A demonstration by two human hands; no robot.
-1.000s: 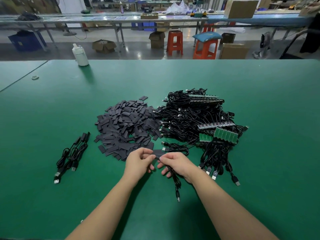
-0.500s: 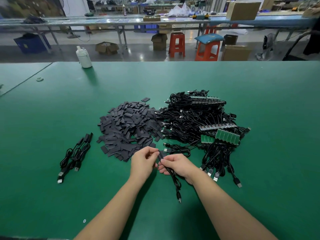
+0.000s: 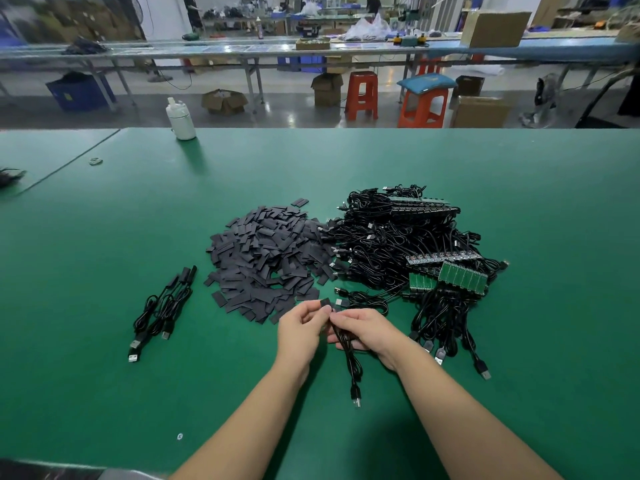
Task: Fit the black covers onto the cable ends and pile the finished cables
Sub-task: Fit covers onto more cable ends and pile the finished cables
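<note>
A black cover is being worked at a cable end above the green table, at lower centre of the frame.

The tangled heap of unfinished cables lies centre right, touched by the pile of black covers at centre. The finished cables are laid at centre left. The cable is grasped by the right hand; the cover is pinched by the left hand.

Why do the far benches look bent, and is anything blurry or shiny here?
Head view: the wide lens bows the far benches; the top-left corner smears; glare streaks the grey floor; the white bottle casts a soft shadow on the green table; the hands look sharp.
</note>
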